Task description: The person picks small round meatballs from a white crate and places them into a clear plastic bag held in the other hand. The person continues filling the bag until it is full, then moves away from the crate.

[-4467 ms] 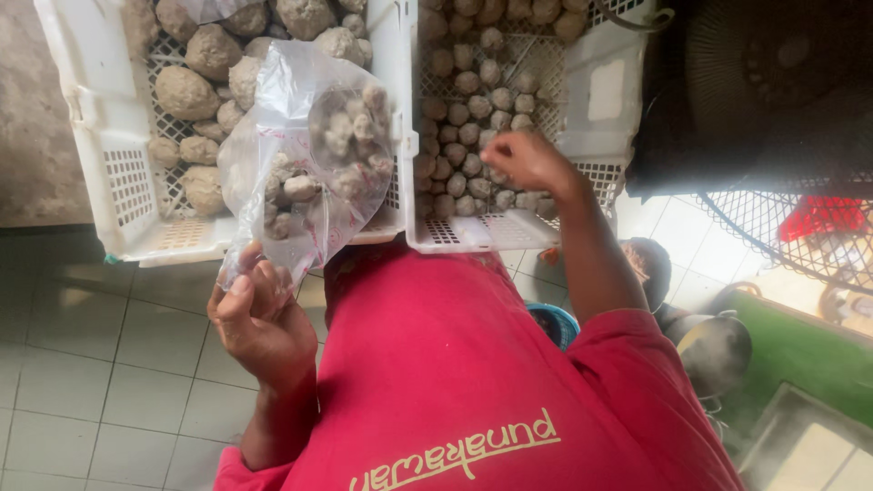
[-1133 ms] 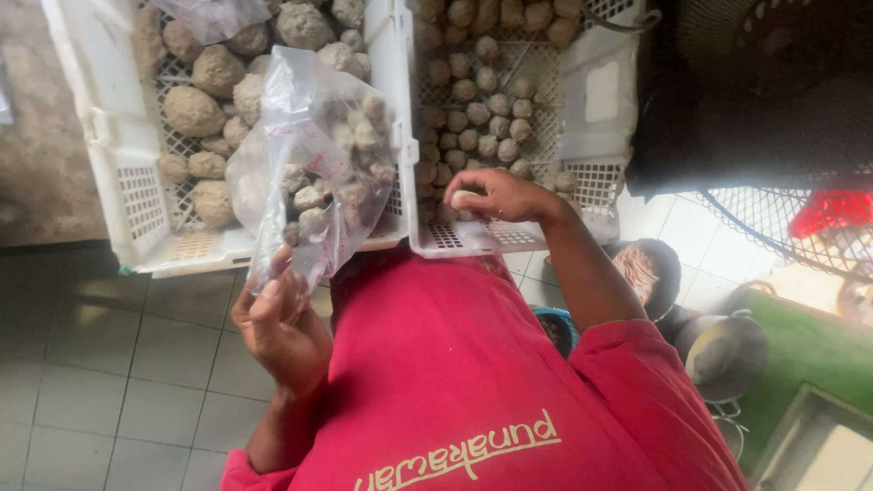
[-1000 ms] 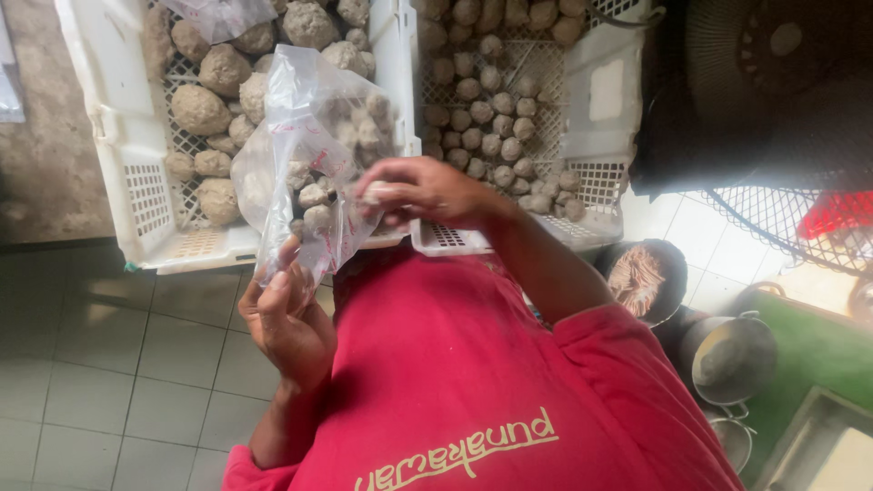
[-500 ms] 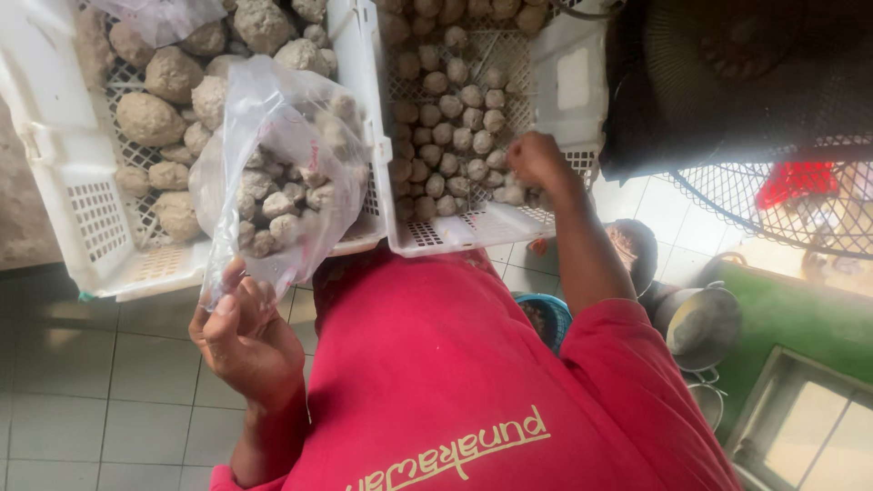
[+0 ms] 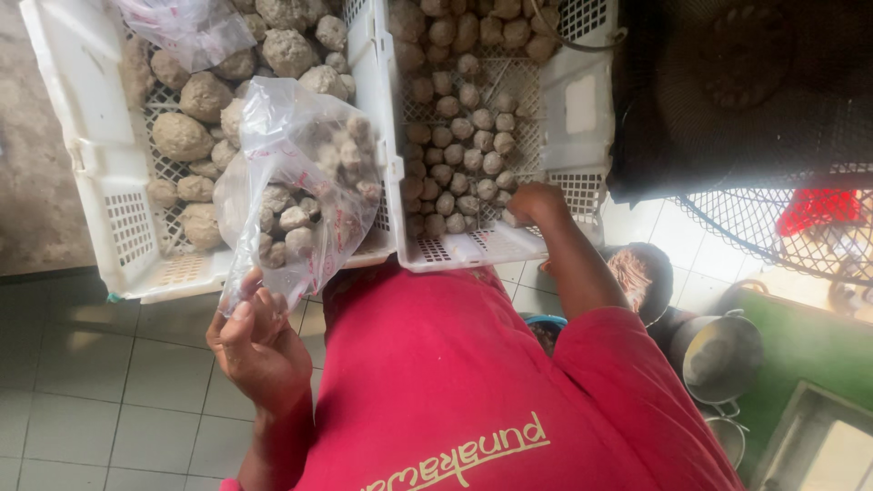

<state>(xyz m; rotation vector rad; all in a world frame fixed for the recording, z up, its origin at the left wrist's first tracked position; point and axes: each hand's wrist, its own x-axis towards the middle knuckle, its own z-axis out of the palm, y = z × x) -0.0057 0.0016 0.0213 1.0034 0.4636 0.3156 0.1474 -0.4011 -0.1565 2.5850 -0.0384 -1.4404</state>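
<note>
Left hand (image 5: 259, 350) pinching a clear plastic bag (image 5: 300, 191) part-filled with small grey-brown balls, held over a white crate (image 5: 91, 155) of large balls. Right hand (image 5: 532, 202) curled closed inside neighbouring white crate (image 5: 582, 109) of small balls (image 5: 464, 136), gripping some.

shirt (image 5: 473, 382): red, short sleeves | chest lettering: yellow | forearms: bare
</note>
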